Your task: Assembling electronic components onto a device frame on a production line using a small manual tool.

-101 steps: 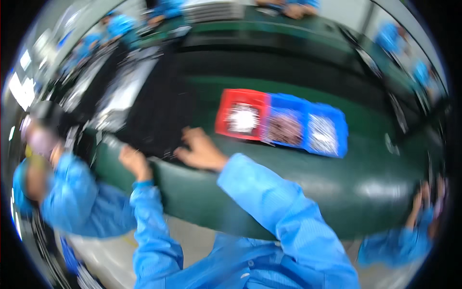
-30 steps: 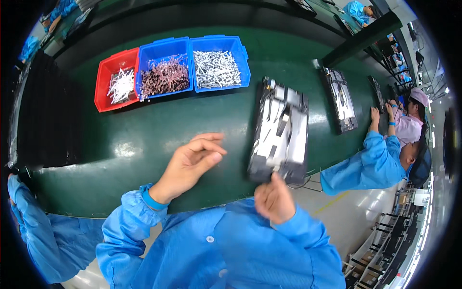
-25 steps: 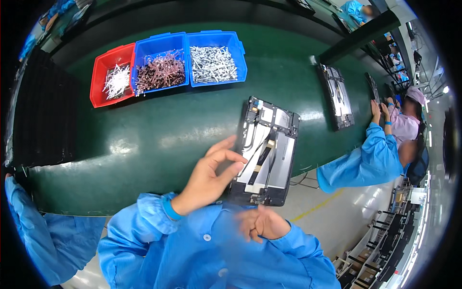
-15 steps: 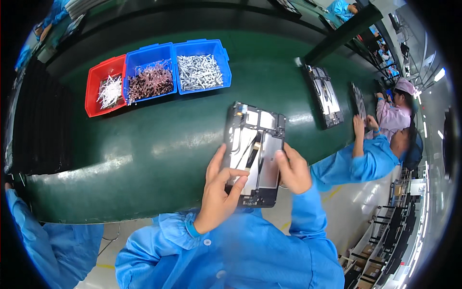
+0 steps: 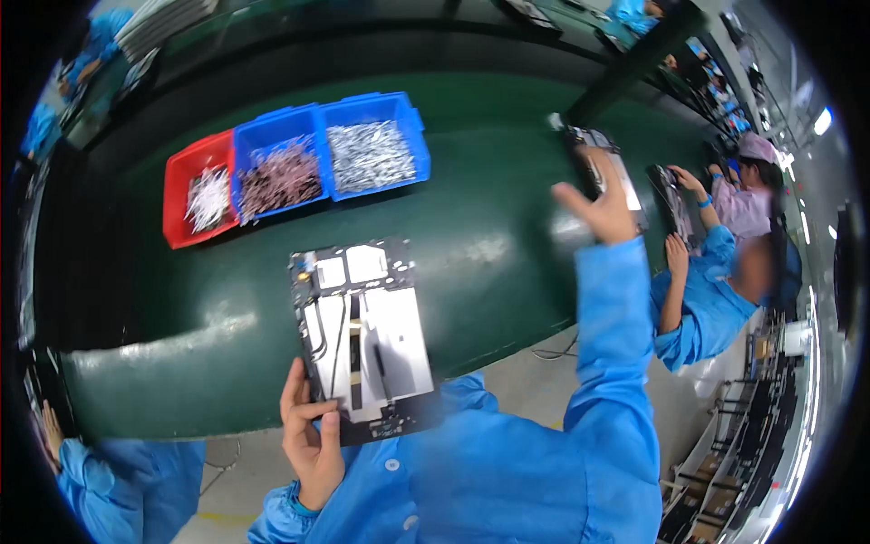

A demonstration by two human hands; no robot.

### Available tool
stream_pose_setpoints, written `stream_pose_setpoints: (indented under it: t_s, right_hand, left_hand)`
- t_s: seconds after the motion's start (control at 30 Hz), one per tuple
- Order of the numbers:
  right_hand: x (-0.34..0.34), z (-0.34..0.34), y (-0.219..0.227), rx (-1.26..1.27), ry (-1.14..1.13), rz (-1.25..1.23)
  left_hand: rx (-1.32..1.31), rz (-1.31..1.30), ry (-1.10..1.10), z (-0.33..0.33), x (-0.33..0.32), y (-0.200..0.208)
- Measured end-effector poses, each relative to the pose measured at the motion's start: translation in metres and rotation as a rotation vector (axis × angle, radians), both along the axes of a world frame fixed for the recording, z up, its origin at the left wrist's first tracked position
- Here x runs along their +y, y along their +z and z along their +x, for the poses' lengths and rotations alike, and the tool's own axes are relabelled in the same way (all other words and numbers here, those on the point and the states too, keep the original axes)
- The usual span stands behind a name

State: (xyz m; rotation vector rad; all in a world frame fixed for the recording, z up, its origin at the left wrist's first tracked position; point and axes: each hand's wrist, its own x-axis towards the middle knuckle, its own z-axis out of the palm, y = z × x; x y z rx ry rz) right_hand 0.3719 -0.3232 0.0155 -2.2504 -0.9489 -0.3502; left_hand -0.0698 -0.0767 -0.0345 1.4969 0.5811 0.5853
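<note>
My left hand (image 5: 310, 446) grips the lower left corner of an opened tablet (image 5: 399, 331) with silver plates, black cables and a dark circuit-board frame. The tablet is held up over the table's front edge, tilted, its inner side showing. My right hand (image 5: 605, 210), somewhat blurred, is stretched out to the far right with thumb and fingers apart. It is over a second opened tablet (image 5: 632, 184) lying on the green table, covering part of it; whether they touch I cannot tell.
Behind the held tablet stand a red bin (image 5: 207, 152) of white pieces, a blue bin (image 5: 272, 131) of brownish pieces and another blue bin (image 5: 367, 109) of silvery pieces. Dark stacked panels (image 5: 77, 245) are at left. A co-worker (image 5: 702, 304) at right handles another tablet (image 5: 671, 201).
My right hand has let go of the held tablet and reached far right toward the second one. My left hand has carried its tablet to the left and a little lower.
</note>
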Motion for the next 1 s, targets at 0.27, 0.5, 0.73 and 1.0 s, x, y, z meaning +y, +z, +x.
stream_pose_setpoints:
  t_s: [0.27,0.5,0.73,1.0]
  right_hand:
    - [-0.153,0.142,-0.052,0.307,-0.469,-0.273]
    - [-0.084,0.044,-0.049,0.132,-0.526,-0.552]
    - [0.006,-0.118,-0.024,0.015,-0.131,-0.579]
    - [0.068,-0.222,0.031,0.134,-0.093,-0.291]
  left_hand:
    - [-0.085,-0.193,0.022,0.000,0.038,-0.003]
    - [-0.176,-0.235,0.011,0.014,0.047,-0.013]
    - [-0.213,-0.154,0.045,0.032,0.028,-0.023]
    - [-0.324,-0.161,0.098,0.074,-0.029,-0.029]
